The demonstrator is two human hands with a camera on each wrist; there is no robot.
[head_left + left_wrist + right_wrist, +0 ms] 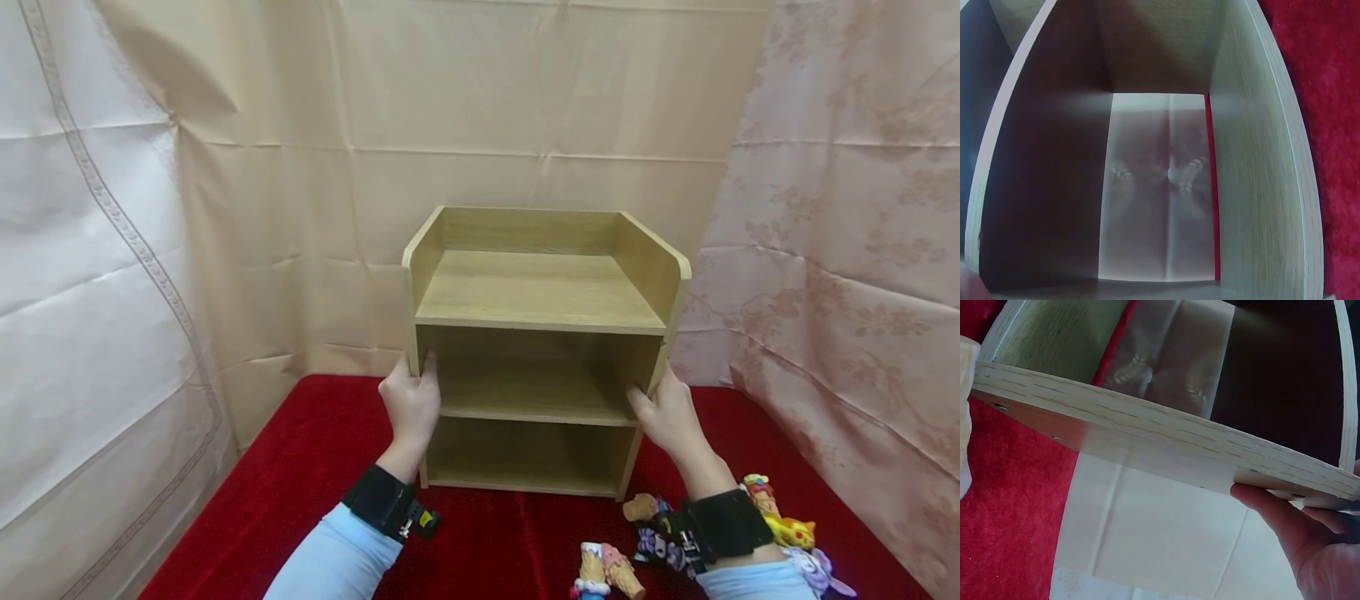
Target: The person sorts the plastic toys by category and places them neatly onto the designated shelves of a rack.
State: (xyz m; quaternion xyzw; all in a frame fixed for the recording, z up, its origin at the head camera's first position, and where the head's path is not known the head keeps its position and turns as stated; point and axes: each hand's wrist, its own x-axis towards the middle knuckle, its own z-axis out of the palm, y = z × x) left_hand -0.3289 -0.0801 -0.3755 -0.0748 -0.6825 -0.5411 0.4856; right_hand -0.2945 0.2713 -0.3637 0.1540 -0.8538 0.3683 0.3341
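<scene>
A light wooden shelf unit (540, 290) with a raised back and sides stands upright at the middle of the head view. My left hand (412, 400) grips its left side panel, thumb at the inner face by the middle compartment. On the opposite side, my right hand (667, 412) holds the right panel with the thumb inside. In the right wrist view, fingers (1266, 506) press the panel's outer face. The left wrist view looks into a lower compartment, where just a bit of the left hand (971, 284) shows at the corner.
Small toy figures lie on the red cloth (480, 542) at front right: ice-cream-cone shapes (592, 567), a yellow figure (789, 531) and a purple one (813, 571), partly behind my right wrist. A beige curtain (525, 100) hangs behind, with pale curtains on both sides.
</scene>
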